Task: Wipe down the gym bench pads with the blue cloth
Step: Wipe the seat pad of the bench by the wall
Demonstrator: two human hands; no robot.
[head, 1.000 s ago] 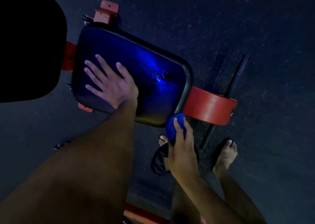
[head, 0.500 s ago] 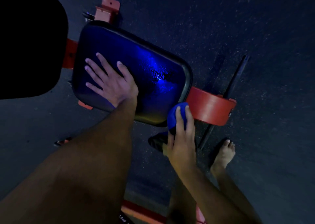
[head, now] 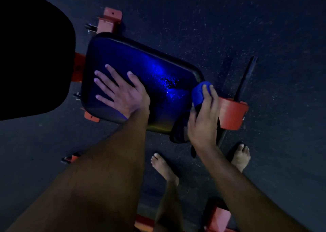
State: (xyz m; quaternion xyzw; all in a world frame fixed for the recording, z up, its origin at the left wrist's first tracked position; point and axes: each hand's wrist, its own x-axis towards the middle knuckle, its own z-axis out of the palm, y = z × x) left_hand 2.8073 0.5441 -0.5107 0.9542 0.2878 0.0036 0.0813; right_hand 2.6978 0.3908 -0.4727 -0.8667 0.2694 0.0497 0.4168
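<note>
Dark glossy bench pad (head: 141, 69) on a red frame (head: 231, 113), left hand (head: 121, 92) flat on it with fingers spread, right hand (head: 202, 118) curled round a bunched blue cloth (head: 198, 92) at the pad's right edge, bare feet on dark floor (head: 264, 28).

A dark, glossy padded rectangular bench seat (head: 141, 69) lies flat — droplets beading near its middle. A bunched blue cloth (head: 198, 92) sits under the right fingers (head: 205, 94) — at the pad's right edge.
</note>
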